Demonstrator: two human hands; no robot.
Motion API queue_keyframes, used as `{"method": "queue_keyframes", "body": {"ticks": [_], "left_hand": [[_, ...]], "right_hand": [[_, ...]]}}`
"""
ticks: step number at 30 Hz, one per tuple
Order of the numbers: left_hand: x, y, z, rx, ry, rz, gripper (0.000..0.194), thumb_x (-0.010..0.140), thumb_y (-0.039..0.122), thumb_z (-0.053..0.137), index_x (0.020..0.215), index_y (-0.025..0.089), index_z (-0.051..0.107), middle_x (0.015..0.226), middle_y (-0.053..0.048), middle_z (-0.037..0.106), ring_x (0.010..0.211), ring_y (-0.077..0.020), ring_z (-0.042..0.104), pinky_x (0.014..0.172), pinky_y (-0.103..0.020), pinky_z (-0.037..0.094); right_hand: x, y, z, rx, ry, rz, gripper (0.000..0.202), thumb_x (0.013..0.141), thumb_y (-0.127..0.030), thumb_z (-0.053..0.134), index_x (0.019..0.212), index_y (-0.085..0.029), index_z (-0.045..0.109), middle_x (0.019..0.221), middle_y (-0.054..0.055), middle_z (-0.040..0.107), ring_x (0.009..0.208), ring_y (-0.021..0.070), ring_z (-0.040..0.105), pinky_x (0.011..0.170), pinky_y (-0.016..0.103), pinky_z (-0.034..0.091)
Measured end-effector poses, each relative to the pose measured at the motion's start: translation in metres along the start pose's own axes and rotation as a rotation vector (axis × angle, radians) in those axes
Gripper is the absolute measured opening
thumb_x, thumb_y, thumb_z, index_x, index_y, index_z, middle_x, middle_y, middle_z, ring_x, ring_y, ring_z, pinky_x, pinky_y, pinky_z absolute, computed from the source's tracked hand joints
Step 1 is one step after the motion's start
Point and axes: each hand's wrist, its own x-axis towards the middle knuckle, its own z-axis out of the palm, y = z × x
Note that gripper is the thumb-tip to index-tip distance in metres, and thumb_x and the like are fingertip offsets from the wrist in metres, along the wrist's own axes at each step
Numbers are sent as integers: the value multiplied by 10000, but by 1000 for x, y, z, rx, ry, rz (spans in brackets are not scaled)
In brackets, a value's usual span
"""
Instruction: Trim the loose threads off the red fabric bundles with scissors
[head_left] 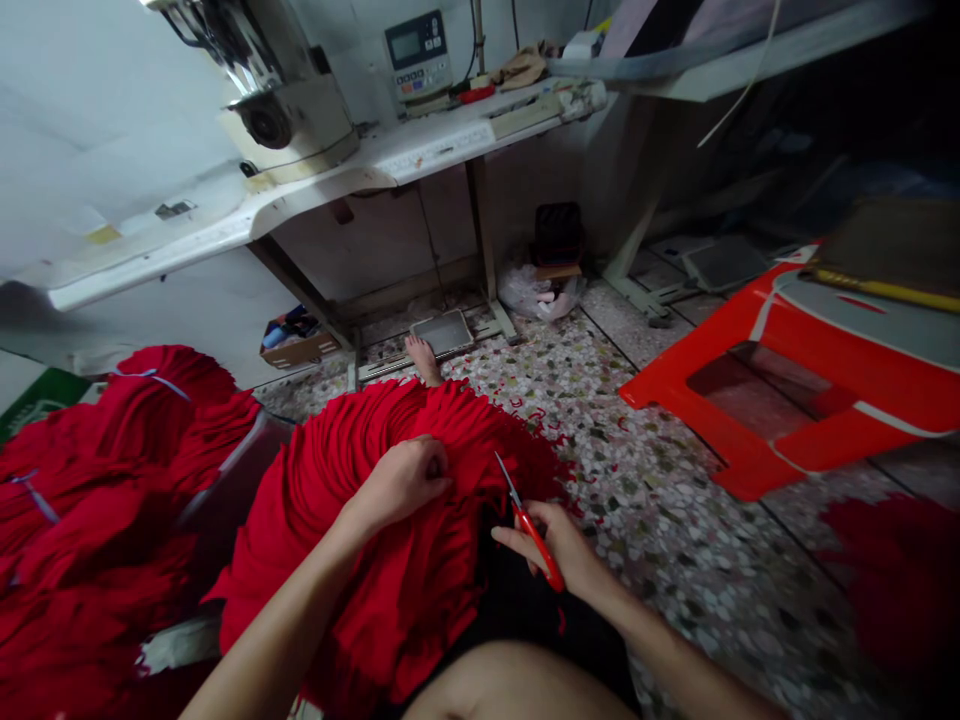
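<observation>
A large pile of red fabric pieces point(330, 470), stacked in many thin layers, lies across my lap. My left hand point(405, 478) rests on top of it with curled fingers, closed on a bit of the red fabric; the fingertips are partly hidden. To the right, my right hand point(561, 545) grips small scissors point(534, 535) with red handles. Their pointed metal blades look closed and point up and left, over the right edge of the pile. A short red scrap hangs below the scissors.
Bundles of red fabric point(82, 480) tied with pale strips lie at left. Ahead stands a sewing table point(442, 145) with a machine point(289, 100) and control panel point(417, 58). A red stool point(810, 400) is at right. Red scraps dot the speckled floor point(637, 500) beside a bare foot point(422, 358).
</observation>
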Motion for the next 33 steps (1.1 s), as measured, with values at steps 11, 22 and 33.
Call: {"method": "queue_keyframes", "body": {"ticks": [11,22,33], "left_hand": [[-16,20,-20,-955,-280,-14,280,816,332,849,873,100,704,788,-11,653,681,-95,550,669,-209,430],[-1,45,-13,-1083,-53,-66,334,712,405,933,803,116,793,758,-26,738,672,-112,611,693,-213,487],[-8,45,2,-1076,-168,-157,359,715,432,929,869,118,847,769,-58,777,645,-116,627,671,-223,480]], "right_hand": [[-8,-25,-8,47,-13,-9,532,797,-675,774,661,-224,526,441,-61,512,382,101,434,412,218,309],[-38,-31,-18,-167,-140,-194,541,1022,-689,460,836,-199,593,795,26,648,742,183,613,706,284,452],[-24,-41,-16,-255,-109,-283,342,982,-556,630,879,-230,632,791,3,676,737,199,619,711,283,462]]}}
